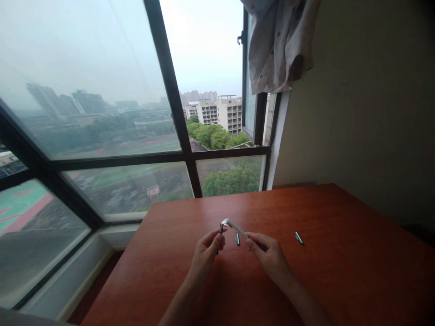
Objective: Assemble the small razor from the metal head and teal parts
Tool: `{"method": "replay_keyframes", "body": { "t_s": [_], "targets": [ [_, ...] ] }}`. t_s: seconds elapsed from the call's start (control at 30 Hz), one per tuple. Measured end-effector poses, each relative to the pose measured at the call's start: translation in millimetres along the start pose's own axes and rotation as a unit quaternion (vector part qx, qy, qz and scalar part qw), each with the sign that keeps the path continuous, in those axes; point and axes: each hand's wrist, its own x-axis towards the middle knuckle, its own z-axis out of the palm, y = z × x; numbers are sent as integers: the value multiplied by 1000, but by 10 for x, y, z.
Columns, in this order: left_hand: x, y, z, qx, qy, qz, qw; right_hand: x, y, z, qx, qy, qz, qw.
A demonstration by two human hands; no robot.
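Observation:
Over a reddish wooden table (340, 271), both my hands hold one small device between them. It is a slim pale bar (237, 227) with a silver-and-dark end piece (223, 223). My left hand (207, 253) is closed, pinching the dark end piece between thumb and fingers. My right hand (268, 253) is closed on the other end of the bar. One small green cylinder, like a battery (237, 238), lies on the table just between my hands. A second green cylinder (299, 237) lies further to the right, apart from both hands.
A large dark-framed window (176, 113) runs along the far and left side of the table, with a city view outside. A light cloth (280, 43) hangs at the top by the open window pane. A plain wall (367, 113) stands at the right.

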Motion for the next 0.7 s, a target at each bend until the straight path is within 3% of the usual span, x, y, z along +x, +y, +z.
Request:
{"method": "replay_keyframes", "body": {
  "t_s": [0.43, 0.7],
  "targets": [
    [19, -37, -28, 1, 7, 5, 1000, -8, -53, -12, 17, -43, 10, 999],
    [4, -13, -10, 15, -6, 9, 1000, 3, -3, -10, 7, 2, 7, 1000]
  ]
}}
